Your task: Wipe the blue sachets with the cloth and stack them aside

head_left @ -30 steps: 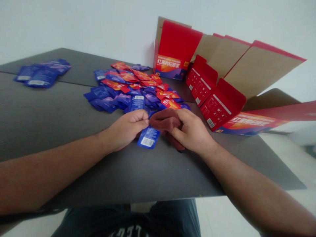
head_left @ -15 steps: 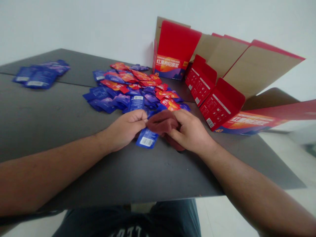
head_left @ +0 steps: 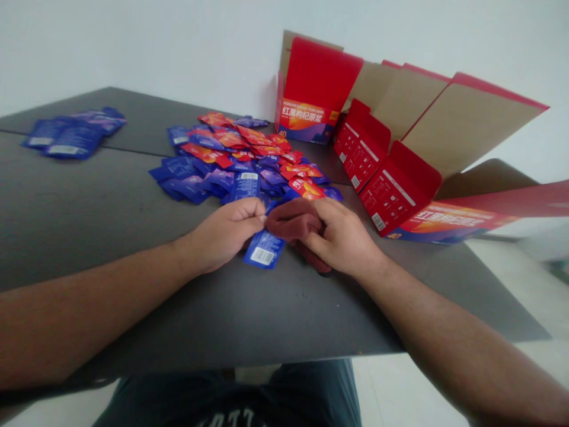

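The left hand (head_left: pixel 229 231) has its fingers clenched, seemingly pinching the blue sachet (head_left: pixel 263 251); its barcoded end points toward six o'clock from them, long axis roughly one-to-seven. The right hand (head_left: pixel 344 236), farther off, grasps a folded brown cloth (head_left: pixel 293 220).

Backed by a plain, pale white wall (head_left: pixel 178 47), softly lit. Fronted by a matte dark-grey flat tabletop (head_left: pixel 102 201) with a thin straight seam (head_left: pixel 142 153), above a pale off-white floor (head_left: pixel 511 261).
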Tool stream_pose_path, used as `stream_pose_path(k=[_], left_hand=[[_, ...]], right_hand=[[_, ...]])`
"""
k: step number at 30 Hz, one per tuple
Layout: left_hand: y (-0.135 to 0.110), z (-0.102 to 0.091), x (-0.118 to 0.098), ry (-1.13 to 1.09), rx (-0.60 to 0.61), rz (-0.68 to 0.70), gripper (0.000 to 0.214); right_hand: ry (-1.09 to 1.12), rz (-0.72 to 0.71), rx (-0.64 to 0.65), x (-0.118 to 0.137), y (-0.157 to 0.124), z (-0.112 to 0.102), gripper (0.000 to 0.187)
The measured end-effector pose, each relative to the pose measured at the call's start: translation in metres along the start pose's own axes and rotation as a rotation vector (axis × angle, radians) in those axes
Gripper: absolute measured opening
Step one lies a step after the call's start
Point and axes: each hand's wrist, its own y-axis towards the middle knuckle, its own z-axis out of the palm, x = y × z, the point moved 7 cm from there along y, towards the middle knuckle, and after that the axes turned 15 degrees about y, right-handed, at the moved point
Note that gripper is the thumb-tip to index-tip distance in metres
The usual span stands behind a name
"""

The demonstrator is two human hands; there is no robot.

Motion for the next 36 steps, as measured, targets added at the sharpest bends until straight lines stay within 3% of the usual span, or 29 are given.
stream_pose_path(k=[3,8,13,18,23,28,33,36], left_hand=[[0.0,0.0,-0.001,-0.005,-0.004,-0.003,0.019],[0.0,0.001,-0.003,0.0,0.008,-0.01,0.016],[0.0,-0.001,-0.004,0.017,-0.012,0.016,0.019],[0.0,0.0,-0.002,-0.014,-0.008,0.0,0.017],[0.0,-0.001,-0.004,-0.001,-0.015,0.034,0.018],[0.0,-0.001,-0.001,-0.005,-0.021,-0.003,0.015],[-0.001,-0.005,-0.011,0.002,-0.093,0.036,0.021],[-0.001,-0.004,-0.014,-0.071,-0.119,0.02,0.022]], right_hand=[[0.008,-0.035,0.071,0.004,-0.002,0.006,0.007],[-0.056,0.067,-0.05,-0.004,0.0,-0.005,0.009],[-0.001,-0.053,0.105,0.007,-0.002,0.008,0.009],[-0.049,0.049,-0.021,-0.003,-0.001,-0.002,0.009],[0.009,-0.036,0.14,0.006,-0.002,0.01,0.008],[-0.055,0.04,-0.044,-0.001,0.0,-0.002,0.01],[-0.005,-0.047,0.184,0.015,-0.004,0.019,0.008],[-0.035,0.007,0.102,0.012,-0.004,0.014,0.007]])
